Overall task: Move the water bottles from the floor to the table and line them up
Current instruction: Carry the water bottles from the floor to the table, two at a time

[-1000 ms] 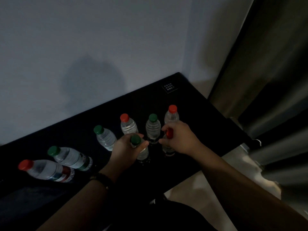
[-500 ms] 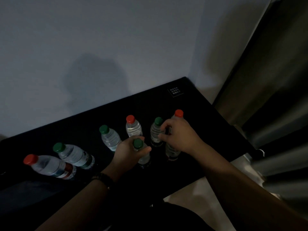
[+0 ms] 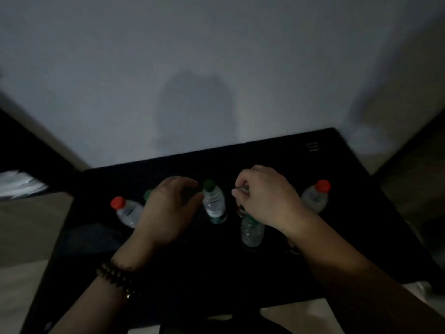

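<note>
Grip: our right hand (image 3: pixel 267 198) pinches a bottle top, cap hidden; left hand (image 3: pixel 166 208) is loosely curled, holding nothing.
Axis: green-capped bottle (image 3: pixel 213 203) stands upright between our hands.
Placement: second clear bottle (image 3: pixel 251 231) sits just below the right hand.
Ends: red-capped bottles at left (image 3: pixel 126 210) and right (image 3: pixel 315 197).
Surface: black table (image 3: pixel 216 273), dim and blurred.
Wrist: beaded bracelet (image 3: pixel 118 279).
</note>
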### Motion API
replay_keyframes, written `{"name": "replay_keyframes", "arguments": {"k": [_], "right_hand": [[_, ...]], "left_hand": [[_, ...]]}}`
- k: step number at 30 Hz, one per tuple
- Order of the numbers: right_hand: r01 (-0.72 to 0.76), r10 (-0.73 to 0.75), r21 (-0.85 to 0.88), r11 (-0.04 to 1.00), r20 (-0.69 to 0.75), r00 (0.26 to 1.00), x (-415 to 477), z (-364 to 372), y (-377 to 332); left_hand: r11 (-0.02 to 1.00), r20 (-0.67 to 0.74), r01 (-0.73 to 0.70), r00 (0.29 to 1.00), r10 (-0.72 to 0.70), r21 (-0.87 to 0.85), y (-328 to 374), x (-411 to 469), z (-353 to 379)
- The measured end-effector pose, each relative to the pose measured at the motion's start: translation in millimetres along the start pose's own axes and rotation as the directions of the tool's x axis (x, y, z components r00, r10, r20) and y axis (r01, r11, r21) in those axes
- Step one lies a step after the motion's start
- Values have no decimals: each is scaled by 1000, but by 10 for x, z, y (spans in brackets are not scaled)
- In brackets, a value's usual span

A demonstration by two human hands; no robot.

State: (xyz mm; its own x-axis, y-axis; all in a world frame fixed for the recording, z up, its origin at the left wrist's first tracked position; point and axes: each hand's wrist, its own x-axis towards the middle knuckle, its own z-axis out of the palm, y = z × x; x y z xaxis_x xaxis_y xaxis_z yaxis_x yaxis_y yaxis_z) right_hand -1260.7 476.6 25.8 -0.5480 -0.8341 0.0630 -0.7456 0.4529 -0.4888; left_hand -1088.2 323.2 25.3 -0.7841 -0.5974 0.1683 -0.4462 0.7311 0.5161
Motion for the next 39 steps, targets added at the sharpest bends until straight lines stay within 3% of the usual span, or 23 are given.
{"name": "replay_keyframes", "arguments": {"k": [7,13,20,27,33,39], "right_hand": [[205,-208,42,978,87,974,284,636,-988],[313,-312,29,949,199,929,247,1062,-1829],[328,-299,-29,944,343,891,50,1782,-2905],[315,-280,-21,949,400,873,-358,2815,-4489],[356,-304,-22,934,472,827,-662,3461,-5807],[456,-359,-29,889,574,736,-851,4104,-6917]], "left_hand": [[954,-149,284,952,-269,93,-670,-678,-650],[889,-213,446,883,-418,105,-1285,-1277,-1078],[841,-228,540,822,-522,24,-2325,-2061,-1614],[813,-207,583,796,-569,9,-3476,-3238,-2428],[713,-200,700,692,-693,-46,-4272,-4292,-3191],[589,-255,803,552,-794,-91,-4941,-5063,-3734]]}}
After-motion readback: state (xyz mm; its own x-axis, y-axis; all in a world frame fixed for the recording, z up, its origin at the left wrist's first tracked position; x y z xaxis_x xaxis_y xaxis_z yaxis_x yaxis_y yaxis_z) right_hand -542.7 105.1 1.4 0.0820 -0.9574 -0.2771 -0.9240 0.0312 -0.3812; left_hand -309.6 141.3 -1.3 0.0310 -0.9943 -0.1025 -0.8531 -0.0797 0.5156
